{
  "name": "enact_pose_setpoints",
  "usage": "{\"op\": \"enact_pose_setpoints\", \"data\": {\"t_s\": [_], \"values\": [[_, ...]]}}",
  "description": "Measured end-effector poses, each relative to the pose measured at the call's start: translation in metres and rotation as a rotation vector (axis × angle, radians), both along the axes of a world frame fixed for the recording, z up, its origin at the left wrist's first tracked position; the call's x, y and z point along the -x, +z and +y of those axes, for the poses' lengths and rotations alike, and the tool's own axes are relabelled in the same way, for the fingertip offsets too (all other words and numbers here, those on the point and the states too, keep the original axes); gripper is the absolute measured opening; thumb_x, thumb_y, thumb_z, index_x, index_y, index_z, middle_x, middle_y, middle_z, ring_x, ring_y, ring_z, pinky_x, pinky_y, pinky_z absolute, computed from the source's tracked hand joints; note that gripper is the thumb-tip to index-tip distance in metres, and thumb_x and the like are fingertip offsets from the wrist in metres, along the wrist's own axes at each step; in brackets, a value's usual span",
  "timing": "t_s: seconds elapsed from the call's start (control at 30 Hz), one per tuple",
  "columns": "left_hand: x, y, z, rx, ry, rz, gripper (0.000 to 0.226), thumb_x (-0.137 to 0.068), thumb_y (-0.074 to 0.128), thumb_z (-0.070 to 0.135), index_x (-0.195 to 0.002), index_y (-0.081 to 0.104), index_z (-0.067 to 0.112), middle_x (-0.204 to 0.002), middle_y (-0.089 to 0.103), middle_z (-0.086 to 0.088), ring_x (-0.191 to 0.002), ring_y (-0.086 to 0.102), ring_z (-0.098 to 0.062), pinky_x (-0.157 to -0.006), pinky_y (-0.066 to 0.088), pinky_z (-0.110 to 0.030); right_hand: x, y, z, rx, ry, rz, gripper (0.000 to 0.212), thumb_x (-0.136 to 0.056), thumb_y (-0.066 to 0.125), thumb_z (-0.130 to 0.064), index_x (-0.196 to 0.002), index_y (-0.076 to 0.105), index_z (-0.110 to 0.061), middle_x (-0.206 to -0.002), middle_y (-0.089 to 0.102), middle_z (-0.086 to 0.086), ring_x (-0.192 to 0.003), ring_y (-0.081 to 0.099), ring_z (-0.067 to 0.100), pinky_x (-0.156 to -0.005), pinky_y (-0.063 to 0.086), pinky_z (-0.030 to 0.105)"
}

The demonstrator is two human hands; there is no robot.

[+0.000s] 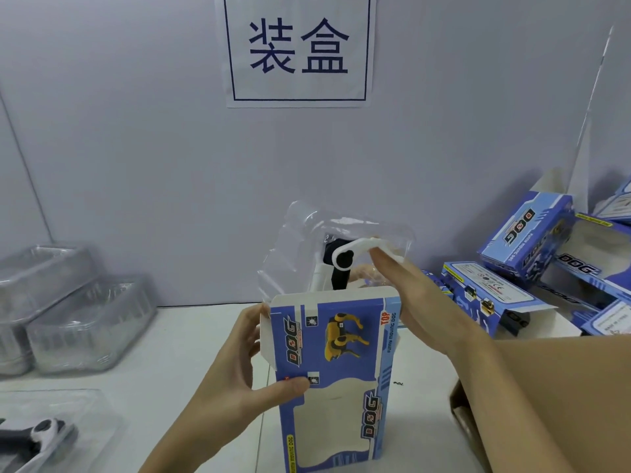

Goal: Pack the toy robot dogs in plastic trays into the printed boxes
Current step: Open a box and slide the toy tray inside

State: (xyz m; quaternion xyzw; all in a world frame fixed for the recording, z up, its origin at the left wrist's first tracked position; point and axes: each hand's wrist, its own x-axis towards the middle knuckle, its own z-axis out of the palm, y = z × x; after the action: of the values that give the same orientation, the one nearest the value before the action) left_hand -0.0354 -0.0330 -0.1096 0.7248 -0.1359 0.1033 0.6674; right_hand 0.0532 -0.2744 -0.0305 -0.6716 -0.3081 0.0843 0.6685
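Observation:
A blue printed box (345, 377) stands upright in the middle of the table, its top end open. My left hand (252, 367) grips its left side, thumb on the front face. A clear plastic tray (307, 240) holding a white and black toy robot dog (345, 259) sticks up out of the box's open top. My right hand (420, 302) has straight fingers, their tips touching the tray's right edge near the dog's white leg.
Stacks of empty clear trays (85, 319) sit at the left. Another dog in a tray (41, 435) lies at the bottom left. Several blue printed boxes (532, 254) are piled at the right. A brown carton (532, 404) is at the bottom right. A paper sign (297, 49) hangs on the wall.

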Motion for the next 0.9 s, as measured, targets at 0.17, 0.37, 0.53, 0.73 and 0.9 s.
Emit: {"op": "enact_pose_setpoints", "data": {"t_s": [0.17,0.37,0.53,0.73,0.9], "values": [[-0.004,-0.007,0.0,0.143,-0.037,0.052,0.08,-0.055,0.102,0.048,-0.124,0.062,0.056,-0.135,0.067,0.007,-0.129,0.064,-0.027,-0.078,0.065,-0.046,0.003,0.006,0.003,0.087,-0.099,-0.027,0.077,-0.078,0.051,-0.089,-0.125,0.067,-0.03,-0.112,0.078,-0.003,-0.106,0.075,0.022,-0.079,0.062,0.034],[-0.007,-0.009,-0.003,0.149,-0.012,-0.004,0.087,-0.057,0.101,0.045,-0.131,0.056,0.052,-0.145,0.058,0.011,-0.134,0.059,-0.027,-0.081,0.064,-0.055,0.0,-0.002,0.0,0.026,-0.145,0.054,0.059,-0.083,0.047,-0.073,-0.101,0.078,-0.026,-0.101,0.078,0.015,-0.082,0.075,0.028,-0.071,0.058,0.027],[-0.006,-0.008,-0.004,0.137,0.019,-0.069,0.079,-0.057,0.102,0.041,-0.119,0.054,0.047,-0.139,0.061,0.008,-0.134,0.058,-0.027,-0.083,0.064,-0.055,0.0,0.004,0.001,-0.035,-0.146,0.028,0.034,-0.084,0.047,-0.072,-0.081,0.077,-0.056,-0.09,0.08,0.001,-0.078,0.077,0.019,-0.066,0.058,0.024],[-0.003,-0.005,-0.002,-0.008,0.027,-0.076,0.08,-0.063,0.097,0.05,-0.13,0.053,0.046,-0.139,0.063,0.011,-0.136,0.056,-0.024,-0.087,0.064,-0.043,0.002,0.014,-0.01,0.047,0.069,-0.03,0.049,-0.074,0.069,-0.081,-0.11,0.071,-0.048,-0.115,0.077,0.0,-0.106,0.075,0.025,-0.085,0.063,0.035],[0.002,-0.003,0.007,-0.14,0.022,-0.109,0.077,-0.075,0.09,0.048,-0.14,0.049,0.049,-0.143,0.062,0.003,-0.136,0.056,-0.027,-0.09,0.064,-0.046,0.013,0.004,-0.006,-0.131,0.067,-0.006,0.075,-0.089,0.075,-0.054,-0.151,0.045,-0.025,-0.144,0.063,0.006,-0.133,0.06,0.024,-0.098,0.058,0.039]]}}
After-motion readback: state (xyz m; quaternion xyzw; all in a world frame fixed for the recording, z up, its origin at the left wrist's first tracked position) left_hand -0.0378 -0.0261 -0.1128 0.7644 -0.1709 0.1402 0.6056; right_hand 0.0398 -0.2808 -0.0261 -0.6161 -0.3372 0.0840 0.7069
